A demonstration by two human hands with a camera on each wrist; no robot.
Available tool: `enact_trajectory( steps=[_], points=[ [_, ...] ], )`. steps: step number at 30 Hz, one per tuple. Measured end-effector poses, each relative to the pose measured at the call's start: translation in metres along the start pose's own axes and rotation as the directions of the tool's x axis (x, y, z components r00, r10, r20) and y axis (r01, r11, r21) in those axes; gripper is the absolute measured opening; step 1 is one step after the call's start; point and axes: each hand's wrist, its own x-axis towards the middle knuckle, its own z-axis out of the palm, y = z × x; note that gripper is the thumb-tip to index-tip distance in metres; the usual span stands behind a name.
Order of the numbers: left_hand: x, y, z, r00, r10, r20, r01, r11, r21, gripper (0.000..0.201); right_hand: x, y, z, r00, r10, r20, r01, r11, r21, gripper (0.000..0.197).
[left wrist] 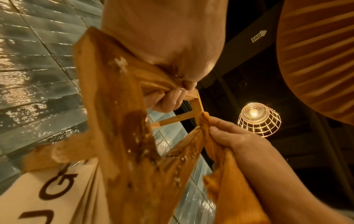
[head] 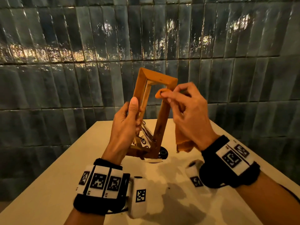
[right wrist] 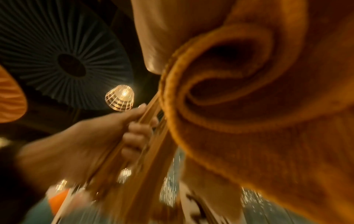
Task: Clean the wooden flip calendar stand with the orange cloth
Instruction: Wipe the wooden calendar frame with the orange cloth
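Observation:
I hold the wooden flip calendar stand [head: 163, 111] upright and tilted above the table. My left hand [head: 128, 120] grips its left bar, thumb up along the wood. My right hand [head: 180, 104] pinches the orange cloth [head: 183, 143] against the right bar near the top corner, and the rest of the cloth hangs below my palm. In the left wrist view the stand [left wrist: 118, 121] fills the middle, the cloth [left wrist: 222, 174] is bunched in my right hand [left wrist: 229, 136], and white cards [left wrist: 47, 197] with dark letters hang low. The right wrist view is mostly cloth [right wrist: 249, 121], with my left hand [right wrist: 107, 136] on the stand [right wrist: 134, 174].
A pale table [head: 162, 200] lies below my hands. A round black-and-white object [head: 162, 154] sits on it under the stand's foot. A dark tiled wall [head: 65, 78] rises just behind. A caged hanging lamp [left wrist: 258, 119] shows overhead.

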Motion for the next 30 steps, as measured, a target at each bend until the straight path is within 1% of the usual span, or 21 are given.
enact_trajectory(
  steps=[3,6,8,10,12,15,18,20,21,23,26,28,30],
  points=[
    [-0.001,0.002,-0.003,0.999,-0.038,0.004,0.038,0.995,-0.087,0.041,-0.026,-0.006,0.006,0.989,-0.051,0.136,0.053,0.999,-0.01,0.029],
    [-0.001,0.002,-0.004,0.999,-0.05,-0.001,0.05,0.995,-0.087,0.041,-0.027,-0.007,0.004,0.978,-0.096,0.187,0.107,0.993,-0.049,0.03],
    [-0.001,0.001,-0.004,0.998,-0.058,0.0,0.058,0.995,-0.078,0.04,-0.014,-0.002,0.0,0.981,-0.113,0.159,0.125,0.99,-0.071,0.03],
    [0.0,0.001,-0.003,0.998,-0.068,0.013,0.069,0.995,-0.067,0.04,0.006,0.005,-0.005,0.996,-0.058,0.068,0.062,0.996,-0.062,0.028],
    [0.0,0.003,-0.002,0.997,-0.076,0.015,0.077,0.995,-0.064,0.04,0.019,0.008,-0.007,1.0,0.002,-0.011,-0.002,1.0,-0.029,0.022],
    [0.0,0.006,-0.003,0.996,-0.09,0.023,0.092,0.992,-0.088,0.041,0.015,0.006,-0.001,0.998,0.037,-0.056,-0.037,0.999,0.005,0.02],
    [-0.002,0.006,-0.005,0.993,-0.12,-0.002,0.119,0.985,-0.129,0.042,-0.013,-0.004,0.01,1.0,0.016,0.007,-0.016,1.0,0.019,0.026],
    [-0.002,0.007,-0.008,0.99,-0.136,-0.025,0.13,0.979,-0.157,0.043,-0.032,-0.011,0.015,0.998,0.014,0.068,-0.015,1.0,0.006,0.024],
    [-0.001,0.007,-0.009,0.99,-0.138,-0.033,0.131,0.977,-0.167,0.043,-0.039,-0.013,0.017,0.996,0.017,0.09,-0.017,1.0,0.002,0.023],
    [-0.001,0.008,-0.011,0.989,-0.134,-0.055,0.122,0.975,-0.185,0.043,-0.049,-0.017,0.019,0.991,0.01,0.134,-0.009,1.0,-0.005,0.03],
    [0.0,0.009,-0.018,0.987,-0.127,-0.094,0.104,0.97,-0.22,0.043,-0.062,-0.024,0.022,0.972,-0.038,0.23,0.037,0.999,0.011,0.033],
    [0.001,0.01,-0.022,0.985,-0.131,-0.116,0.106,0.973,-0.204,0.043,-0.068,-0.029,0.022,0.966,-0.061,0.252,0.055,0.998,0.031,0.031],
    [0.002,0.01,-0.023,0.983,-0.136,-0.123,0.111,0.976,-0.189,0.043,-0.068,-0.028,0.022,0.971,-0.059,0.232,0.051,0.998,0.043,0.03]
  ],
)
